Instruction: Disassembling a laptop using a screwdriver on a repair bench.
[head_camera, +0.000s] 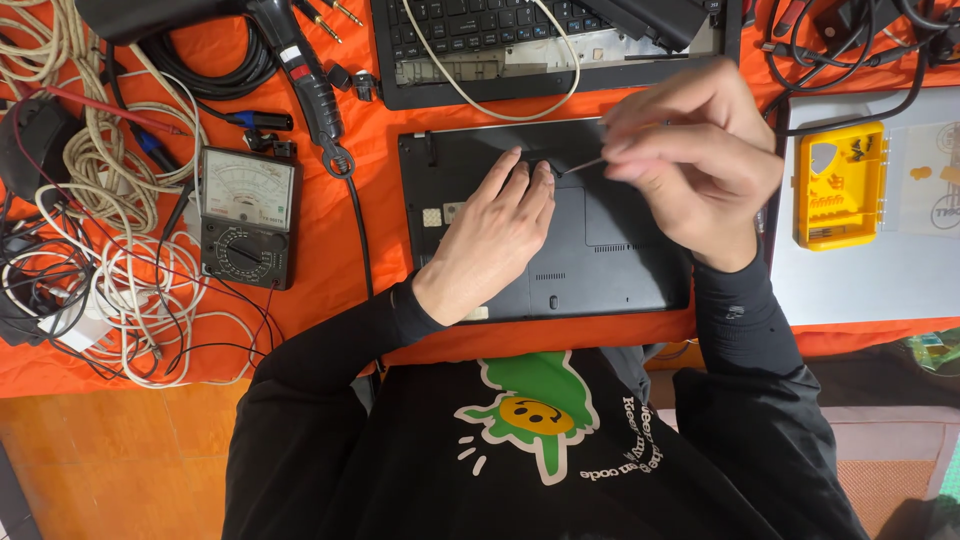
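A black laptop (600, 262) lies upside down on the orange table cover, its bottom panel facing up. My left hand (492, 240) rests flat on the panel, fingertips near its upper edge. My right hand (690, 155) hovers above the laptop's upper right part, fingers pinched on a thin screwdriver (583, 166). The tool's tip points left and down at the panel, just right of my left fingertips. Both sleeves are black.
A second open black laptop (430, 60) lies behind. To the left sit an analog multimeter (247, 215), a black heat gun (300, 60) and tangled white and black cables (110, 250). On the right a yellow parts box (840, 185) rests on a grey laptop (870, 280).
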